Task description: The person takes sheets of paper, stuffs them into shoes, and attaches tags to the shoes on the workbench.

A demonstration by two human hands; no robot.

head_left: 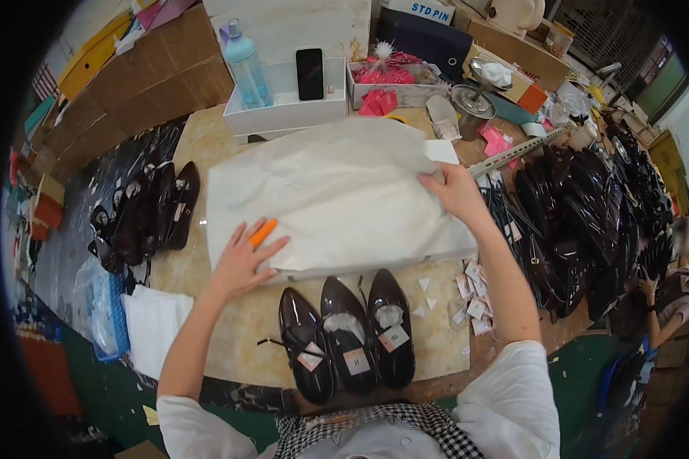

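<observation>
White tissue paper [337, 199] lies spread over a shallow white box in the middle of the table. My left hand [249, 258] rests on the paper's near left corner, fingers spread, with an orange cover on one finger. At the right edge of the paper, my right hand [453, 191] pinches the sheet between thumb and fingers. Three dark glossy pointed shoes [349, 336] with paper tags stand side by side between the box and my body. What lies beneath the paper is hidden.
More dark shoes stand at the left [149, 206], and a large pile [578, 222] at the right. Behind are a white box [283, 115] with a bottle and phone, and a metal stand. White sheets [157, 325] lie front left. Another person's arm [666, 321] shows far right.
</observation>
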